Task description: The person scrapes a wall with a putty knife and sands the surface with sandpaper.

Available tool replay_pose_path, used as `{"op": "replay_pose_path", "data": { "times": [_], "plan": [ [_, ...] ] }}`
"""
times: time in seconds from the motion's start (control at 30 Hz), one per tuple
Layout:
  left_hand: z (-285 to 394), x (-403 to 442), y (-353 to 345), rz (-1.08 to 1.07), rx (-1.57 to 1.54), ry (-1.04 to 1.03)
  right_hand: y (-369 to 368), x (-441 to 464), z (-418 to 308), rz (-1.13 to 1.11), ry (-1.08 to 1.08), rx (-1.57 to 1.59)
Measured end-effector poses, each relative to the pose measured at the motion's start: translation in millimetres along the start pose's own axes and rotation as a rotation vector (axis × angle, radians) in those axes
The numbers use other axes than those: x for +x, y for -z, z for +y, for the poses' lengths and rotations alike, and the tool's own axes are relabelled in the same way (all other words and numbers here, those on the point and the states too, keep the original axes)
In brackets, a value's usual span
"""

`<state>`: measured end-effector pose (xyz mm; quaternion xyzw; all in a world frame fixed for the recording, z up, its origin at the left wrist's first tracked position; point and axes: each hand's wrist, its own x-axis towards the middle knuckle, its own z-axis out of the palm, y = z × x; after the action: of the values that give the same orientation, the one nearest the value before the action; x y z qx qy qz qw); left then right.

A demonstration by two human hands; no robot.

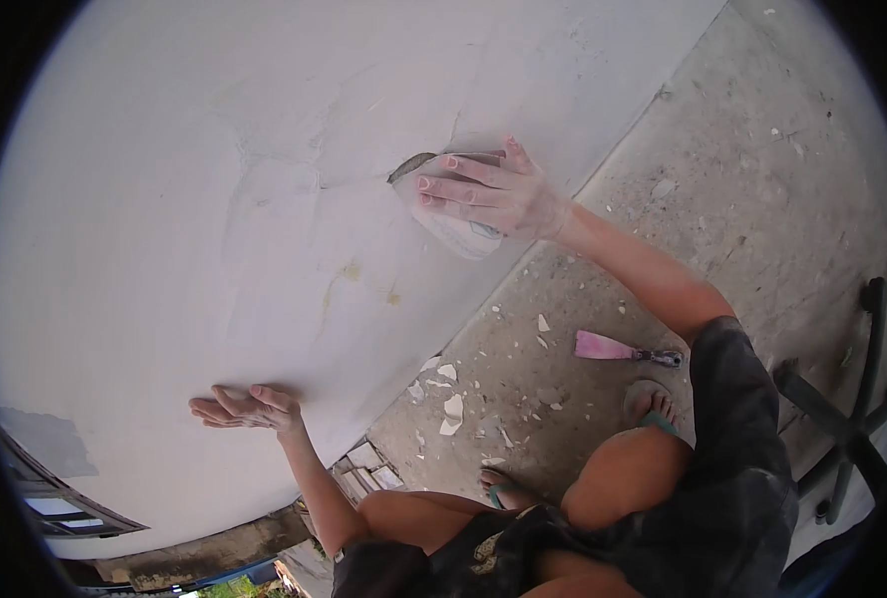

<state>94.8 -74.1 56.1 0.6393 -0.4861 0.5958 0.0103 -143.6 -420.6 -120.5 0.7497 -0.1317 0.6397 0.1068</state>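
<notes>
Whitish sheet [449, 227], half hidden, right fingers [468, 192] holding it to wall [164, 249], left fingers [229, 401] loosely spread

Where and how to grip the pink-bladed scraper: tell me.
Grip its narrow dark handle, probably best from above, on the side away from the wall: the scraper lies on the floor, wide pink blade toward the wall, handle pointing away.

Your lighting's soft and pretty even — the wall [144, 229] looks bright, the floor [782, 189] duller, with a faint shadow beside your left hand [249, 407]. Your fisheye curves everything near the edges — black corners, bluish fringe too.
</notes>
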Motion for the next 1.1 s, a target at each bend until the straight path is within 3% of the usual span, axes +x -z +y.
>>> {"op": "replay_pose_path", "data": {
  "times": [0.03,0.13,0.23,0.33,0.43,0.53,0.63,0.77,0.87,0.97,1.1],
  "plan": [
    [0,1,0,0.009,-0.002,-0.013,-1,-2,4,0.038,0.118,-0.07],
    [4,1,0,0.006,-0.027,0.013,16,-4,22,0.034,-0.381,0.036],
    [0,2,-2,0.036,-0.037,-0.029,19,3,19,0.176,-0.537,0.269],
    [2,1,-1,0.02,-0.042,-0.03,15,24,48,0.314,-0.588,0.029],
    [2,7,-3,0.055,-0.079,-0.067,23,26,64,-0.113,-0.511,-0.137],
    [8,5,-1,0.034,-0.035,-0.022,13,25,40,0.144,-0.476,0.107],
    [5,4,-3,0.046,-0.04,-0.033,5,5,-2,0.044,-0.158,0.091],
    [5,5,0,0.044,-0.045,-0.048,17,11,45,0.013,-0.412,-0.168],
    [6,5,-2,0.045,-0.03,-0.031,8,13,3,0.107,-0.357,0.006],
    [3,7,-4,0.065,-0.04,-0.051,-1,1,24,0.146,0.04,-0.117],
    [6,-1,1,0.01,-0.019,-0.006,8,18,30,0.124,-0.511,-0.139]
  ]
}}
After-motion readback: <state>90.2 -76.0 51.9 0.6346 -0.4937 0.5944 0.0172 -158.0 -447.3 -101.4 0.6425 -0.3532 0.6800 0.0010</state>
